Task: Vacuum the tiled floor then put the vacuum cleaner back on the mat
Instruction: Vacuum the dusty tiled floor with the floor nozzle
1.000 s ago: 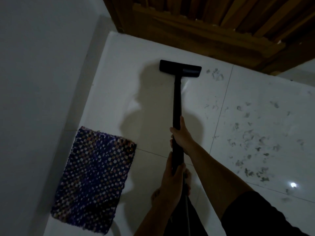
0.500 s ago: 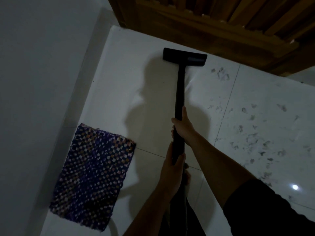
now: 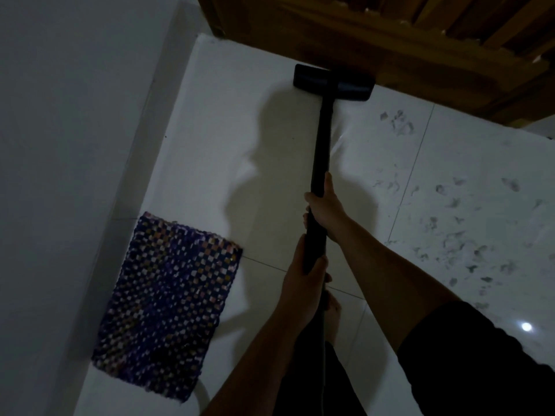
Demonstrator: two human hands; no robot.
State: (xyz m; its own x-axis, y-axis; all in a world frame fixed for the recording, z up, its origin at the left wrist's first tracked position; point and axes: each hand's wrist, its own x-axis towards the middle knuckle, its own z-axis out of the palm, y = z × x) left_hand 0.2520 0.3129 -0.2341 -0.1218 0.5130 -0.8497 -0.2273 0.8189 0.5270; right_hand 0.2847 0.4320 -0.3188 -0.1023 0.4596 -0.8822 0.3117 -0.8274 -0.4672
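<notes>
1. Our right hand (image 3: 324, 208) is clamped around the black tube (image 3: 322, 139) of the vacuum cleaner, higher up. Our left hand (image 3: 303, 274) is wrapped around the same tube just below it.
2. The tube runs forward to the flat nozzle (image 3: 333, 83), which sits on the tiled floor (image 3: 228, 121) right at the edge of the wooden frame (image 3: 390, 34).
3. The mat (image 3: 168, 307) lies to the left by the wall (image 3: 75, 145), well apart from the nozzle, with nothing on it.
4. Grey scraps (image 3: 450, 229) are scattered over the tiles to the right, so most of the vacuuming seems to be left.
5. To do this stroke well, we judge that we should keep the nozzle flat on the tile, draw it back slowly, then shift right in overlapping lanes into the scraps, keeping it clear of the wood.
6. Compared with a second ago, the nozzle has gone farther forward: it stood apart from the wooden frame then and now meets its edge. Both hands keep the same grip, and the scraps look untouched.
</notes>
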